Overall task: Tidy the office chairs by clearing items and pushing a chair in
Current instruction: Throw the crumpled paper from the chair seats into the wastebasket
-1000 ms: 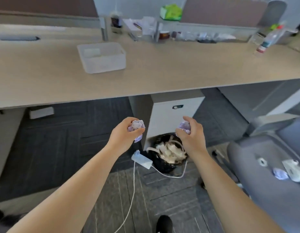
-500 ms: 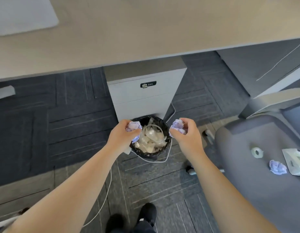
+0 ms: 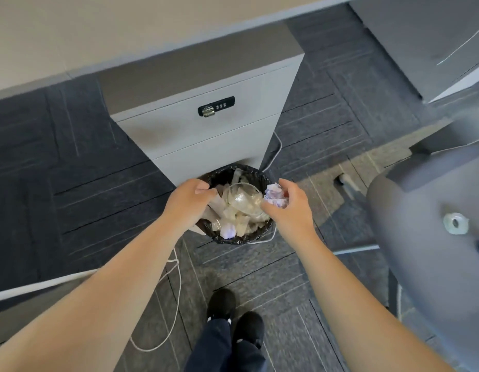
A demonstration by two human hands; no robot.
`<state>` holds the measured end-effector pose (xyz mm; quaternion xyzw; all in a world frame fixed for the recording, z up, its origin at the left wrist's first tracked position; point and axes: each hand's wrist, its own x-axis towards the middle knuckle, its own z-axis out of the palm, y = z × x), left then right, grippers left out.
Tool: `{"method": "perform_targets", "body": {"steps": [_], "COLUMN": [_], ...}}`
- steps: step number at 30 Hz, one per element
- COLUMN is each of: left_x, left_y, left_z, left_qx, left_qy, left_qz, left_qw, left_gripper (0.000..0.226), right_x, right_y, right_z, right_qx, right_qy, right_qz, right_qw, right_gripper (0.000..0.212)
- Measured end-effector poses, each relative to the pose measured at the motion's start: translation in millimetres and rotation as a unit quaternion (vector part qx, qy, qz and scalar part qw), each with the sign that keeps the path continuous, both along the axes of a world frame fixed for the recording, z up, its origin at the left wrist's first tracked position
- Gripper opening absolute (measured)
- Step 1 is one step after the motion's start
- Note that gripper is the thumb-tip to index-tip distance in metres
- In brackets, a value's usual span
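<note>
Chair cropped at right edge

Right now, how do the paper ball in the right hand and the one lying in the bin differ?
The paper ball in the right hand is pinched by the fingertips above the bin's rim; the paper ball in the bin lies loose among the rubbish. The held one is partly hidden by fingers; the binned one shows whole. Both are crumpled white paper with purple marks.
</note>
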<state>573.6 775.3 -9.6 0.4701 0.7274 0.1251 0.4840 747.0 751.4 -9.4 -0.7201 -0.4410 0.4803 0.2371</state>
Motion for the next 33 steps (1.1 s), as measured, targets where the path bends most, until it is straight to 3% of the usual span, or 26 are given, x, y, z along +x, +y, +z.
{"method": "perform_targets", "body": {"steps": [2,5,11,15,22,28,33], "left_x": [-3,-4,10,38,134,244,344], "left_y": [6,15,23,26,34,21,5], "left_z": [-5,-9,6,31,100,137,130], "left_qx": [0.012,0.033,0.062,0.084,0.129,0.136,0.115], "left_qy": [-0.014,-0.016,-0.035,-0.057,-0.108,-0.138,-0.131], "left_qz": [0.014,0.029,0.015,0.0,-0.108,-0.227,-0.302], "left_qw": [1.0,0.999,0.997,0.995,0.98,0.954,0.937], "left_gripper": [0.014,0.029,0.028,0.026,0.023,0.025,0.022], "right_x": [-6,-10,11,36,117,216,305], "right_y": [10,19,18,8,-13,-56,-94], "right_z": [-13,-24,-11,19,94,131,128], "right_qx": [-0.005,-0.01,0.023,0.024,0.067,0.088,0.077], "right_qy": [0.011,0.008,-0.044,-0.048,-0.071,-0.091,-0.111], "right_qz": [-0.004,-0.017,-0.066,-0.11,-0.216,-0.336,-0.39], "right_qw": [1.0,1.0,0.997,0.992,0.972,0.933,0.911], "right_gripper": [0.072,0.075,0.039,0.027,0.01,0.022,0.021]}}
